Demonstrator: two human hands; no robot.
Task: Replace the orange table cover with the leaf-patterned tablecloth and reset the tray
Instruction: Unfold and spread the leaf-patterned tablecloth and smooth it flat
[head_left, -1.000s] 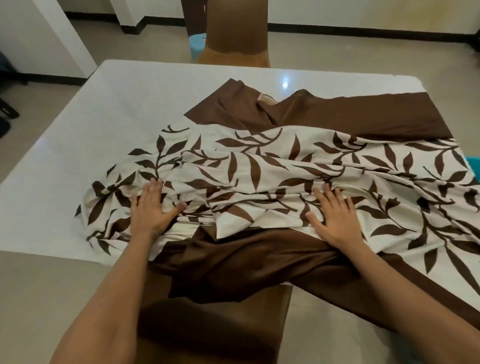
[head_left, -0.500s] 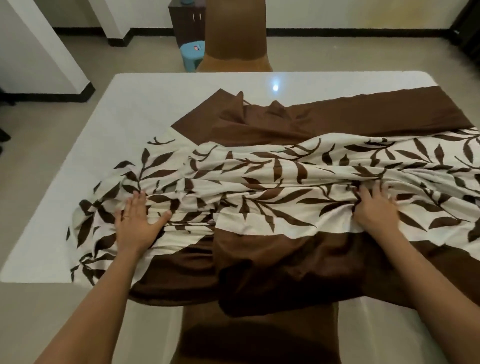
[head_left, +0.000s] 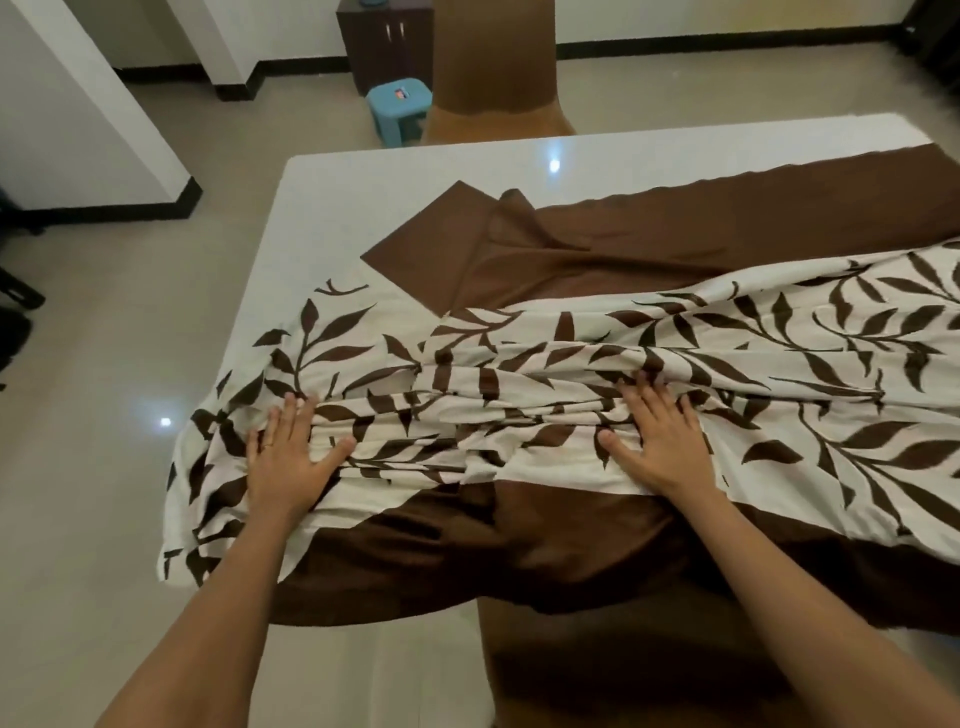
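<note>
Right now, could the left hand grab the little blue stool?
Probably not. The blue stool stands on the floor past the far edge of the table, while the left hand presses the leaf-patterned tablecloth at the near side.

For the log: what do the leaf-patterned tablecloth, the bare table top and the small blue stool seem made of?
Leaf-patterned tablecloth: soft matte woven fabric, cream with brown border; it bunches into fine folds.
Table top: hard, glossy white, perhaps stone or laminate; it mirrors a light.
Blue stool: likely moulded plastic, smooth and uniform in colour.
</note>
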